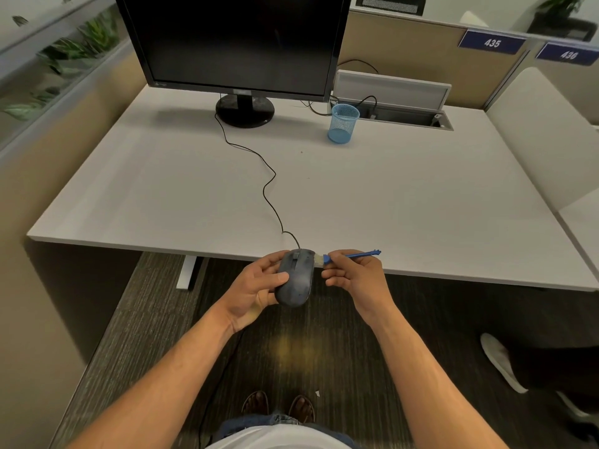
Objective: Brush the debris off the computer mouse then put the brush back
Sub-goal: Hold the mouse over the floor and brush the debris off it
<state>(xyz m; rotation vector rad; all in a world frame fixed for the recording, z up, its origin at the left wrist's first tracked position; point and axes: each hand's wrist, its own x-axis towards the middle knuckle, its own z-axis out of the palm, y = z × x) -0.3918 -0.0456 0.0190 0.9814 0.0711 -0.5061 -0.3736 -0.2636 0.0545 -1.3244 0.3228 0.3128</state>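
A dark grey wired computer mouse [296, 278] is held in the air just in front of the desk's near edge. My left hand [256, 286] grips it from the left, thumb across its top. My right hand [353, 275] pinches a small blue brush [353, 255] with pale bristles. The bristles touch the mouse's front right corner, and the handle points right. An empty blue mesh cup [343, 123] stands at the back of the desk, right of the monitor stand.
The white desk [405, 202] carries a black monitor [236, 43] at the back. The mouse cable [269, 186] snakes across its middle. An open cable tray [393, 102] sits behind the cup. Another person's white shoe [500, 361] is on the carpet at right.
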